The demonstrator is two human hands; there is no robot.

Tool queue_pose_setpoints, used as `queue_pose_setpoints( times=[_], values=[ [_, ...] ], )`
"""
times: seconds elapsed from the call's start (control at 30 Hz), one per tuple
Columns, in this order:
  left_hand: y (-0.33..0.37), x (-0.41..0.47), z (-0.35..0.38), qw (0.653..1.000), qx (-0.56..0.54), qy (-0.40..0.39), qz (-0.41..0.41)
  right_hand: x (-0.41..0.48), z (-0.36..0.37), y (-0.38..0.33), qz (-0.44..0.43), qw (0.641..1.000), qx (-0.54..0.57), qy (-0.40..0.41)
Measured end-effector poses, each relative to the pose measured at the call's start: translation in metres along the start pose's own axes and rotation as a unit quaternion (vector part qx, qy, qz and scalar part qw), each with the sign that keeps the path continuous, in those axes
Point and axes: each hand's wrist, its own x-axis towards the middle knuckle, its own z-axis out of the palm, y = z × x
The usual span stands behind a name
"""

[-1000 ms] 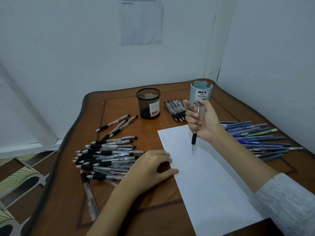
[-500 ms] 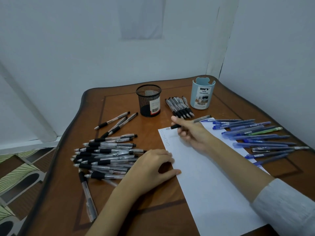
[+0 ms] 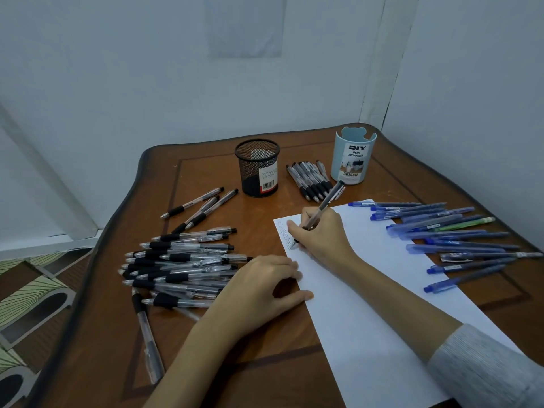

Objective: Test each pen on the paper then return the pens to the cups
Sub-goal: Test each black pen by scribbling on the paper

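Right hand (image 3: 321,234) pinched pen (image 3: 327,201), tip at far-left corner of paper (image 3: 382,290); left hand (image 3: 259,290) lay loosely curled on desk (image 3: 206,363), holding nothing.

A light grey knitted sleeve (image 3: 482,369), finely ribbed, covers the person's right arm; its cuff ends partway up the forearm, above the near right corner of the paper (image 3: 353,334). The right hand (image 3: 321,234) is bare. Left of the paper, the left hand (image 3: 262,285) and its forearm are bare too.
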Motion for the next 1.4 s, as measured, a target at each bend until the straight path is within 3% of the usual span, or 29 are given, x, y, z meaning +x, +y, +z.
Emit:
queue_pose_setpoints(
  times=[1.0, 1.17, 1.4],
  values=[
    [0.0037, 0.0009, -0.0028, 1.000, -0.001, -0.004, 0.001, 0.0020, 0.0016, 0.0043, -0.027, 0.998, 0.046, -0.038],
    [0.0032, 0.0011, -0.0023, 1.000, -0.001, -0.008, -0.002, 0.0024, 0.0001, 0.0058, -0.030, 0.998, 0.057, 0.002],
    [0.0022, 0.0008, -0.0015, 1.000, -0.005, -0.006, -0.001, 0.0020, 0.0007, 0.0045, -0.029, 0.998, 0.043, -0.029]
  ],
)
